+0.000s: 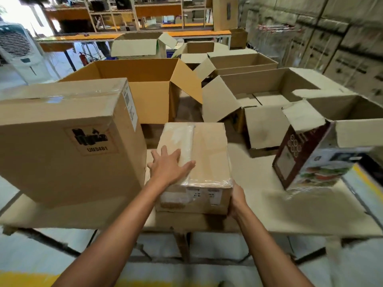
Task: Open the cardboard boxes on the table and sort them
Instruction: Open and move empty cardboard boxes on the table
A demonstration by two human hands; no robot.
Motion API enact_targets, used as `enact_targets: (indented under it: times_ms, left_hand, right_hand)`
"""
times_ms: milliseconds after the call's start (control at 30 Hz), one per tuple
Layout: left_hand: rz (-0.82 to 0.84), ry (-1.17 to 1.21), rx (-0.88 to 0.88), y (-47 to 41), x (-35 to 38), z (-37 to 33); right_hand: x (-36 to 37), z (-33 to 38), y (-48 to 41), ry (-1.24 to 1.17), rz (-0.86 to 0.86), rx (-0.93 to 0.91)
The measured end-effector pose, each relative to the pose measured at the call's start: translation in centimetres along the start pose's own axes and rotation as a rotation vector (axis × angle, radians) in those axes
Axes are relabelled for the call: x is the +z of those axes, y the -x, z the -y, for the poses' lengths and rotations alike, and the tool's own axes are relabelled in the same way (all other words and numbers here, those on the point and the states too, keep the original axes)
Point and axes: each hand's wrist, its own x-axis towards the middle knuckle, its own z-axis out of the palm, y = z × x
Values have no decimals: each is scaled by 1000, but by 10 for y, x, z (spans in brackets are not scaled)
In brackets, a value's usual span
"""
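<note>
Two hands meet on a small box (pixel 204 154) at the near middle of the table (pixel 290 210). The box is closed, with clear tape running along its top and down its near face. A white label on that face carries print too blurred to read. The left hand (pixel 167 165) lies flat on the left part of the lid, fingers straight and spread wide, holding nothing. The right hand (pixel 236 200) is pressed against the box's near right corner. Its fingers are hidden behind the side wall, so I cannot tell whether they curl round the edge or lie flat. Just to the left, nearly touching, stands a large box (pixel 68 146), also closed and taped. Its near face has a framed mark with a black pictogram and the code "UN3481". A white sticker on its right side cannot be read. Behind these stands a big open box (pixel 149 88) with its flaps raised, and to the right sit several open boxes (pixel 263 94) with flaps folded outward. At the right edge leans a printed carton (pixel 306 164), tilted and open at the top. It has a dark red side with a cluster of small rings, and what may be a food picture on its pale face. Further off are an air cooler (pixel 17 48) at the left and stacked cartons (pixel 335 40) along the right wall.
</note>
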Motion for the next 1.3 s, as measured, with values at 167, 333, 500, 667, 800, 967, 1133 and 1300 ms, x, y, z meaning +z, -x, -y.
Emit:
enact_targets:
  times_ms: [167, 333, 500, 667, 800, 967, 1133, 1300]
  left_hand:
    - [-4, 23, -5, 10, -4, -6]
    - [9, 187, -17, 11, -13, 4]
    - [49, 448, -31, 9, -4, 15]
    - [94, 730, -43, 17, 29, 13]
    - [171, 982, 22, 28, 4, -2]
    - [326, 1299, 62, 34, -57, -33]
    - [485, 1418, -103, 27, -49, -35]
    - [514, 1660, -128, 31, -23, -36]
  right_hand:
    - [4, 18, 38, -24, 88, 49]
    - [2, 44, 61, 171, 239, 80]
    - [-20, 71, 53, 186, 123, -69]
    - [-21, 111, 79, 253, 69, -86]
    - [-16, 117, 83, 356, 45, -150]
    - [-1, 118, 93, 405, 61, -241]
    - [-1, 129, 93, 453, 41, -351]
    - [-5, 125, 96, 449, 27, -401]
